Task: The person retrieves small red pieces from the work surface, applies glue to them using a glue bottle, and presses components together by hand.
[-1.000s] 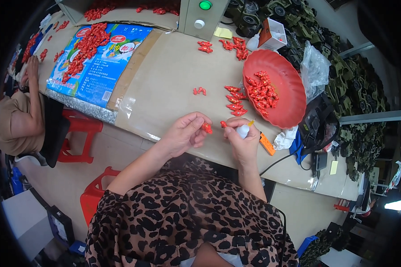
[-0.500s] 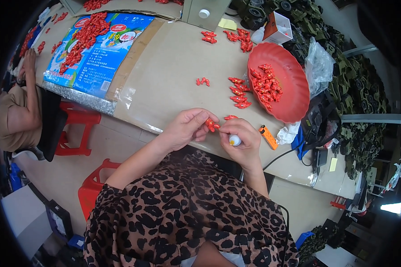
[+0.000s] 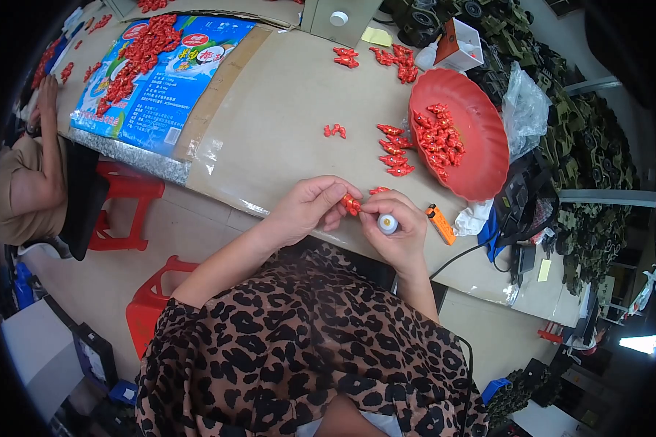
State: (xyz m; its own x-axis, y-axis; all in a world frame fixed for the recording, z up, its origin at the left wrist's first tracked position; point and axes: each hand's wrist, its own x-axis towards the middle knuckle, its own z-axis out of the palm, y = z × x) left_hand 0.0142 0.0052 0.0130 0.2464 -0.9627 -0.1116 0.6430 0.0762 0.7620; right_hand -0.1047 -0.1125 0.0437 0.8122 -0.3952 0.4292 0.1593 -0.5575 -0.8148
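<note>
My left hand (image 3: 310, 207) pinches a small shiny red figurine (image 3: 350, 204) between thumb and fingers above the table's near edge. Right beside it, my right hand (image 3: 402, 231) is closed round a small white bottle (image 3: 388, 223), its round end showing. The right thumb and forefinger meet at the figurine; whether they grip it too, I cannot tell. Behind the fingers lies another red figurine (image 3: 380, 191). Further off, a short row of red figurines (image 3: 395, 151) lies beside a red scalloped bowl (image 3: 481, 138) that holds a heap of the same pieces.
Small loose red pieces (image 3: 334, 131) lie mid-table. An orange lighter-like object (image 3: 441, 224) and a crumpled white tissue (image 3: 474, 216) are right of my hands. At far left, a blue printed cardboard sheet (image 3: 197, 65) carries piled red pieces; a person's arm (image 3: 49, 138) rests nearby.
The figurine has turned slightly and shifted a little right, closer to the right fingertips. The white bottle has tilted in my right hand. The view has shifted slightly.
</note>
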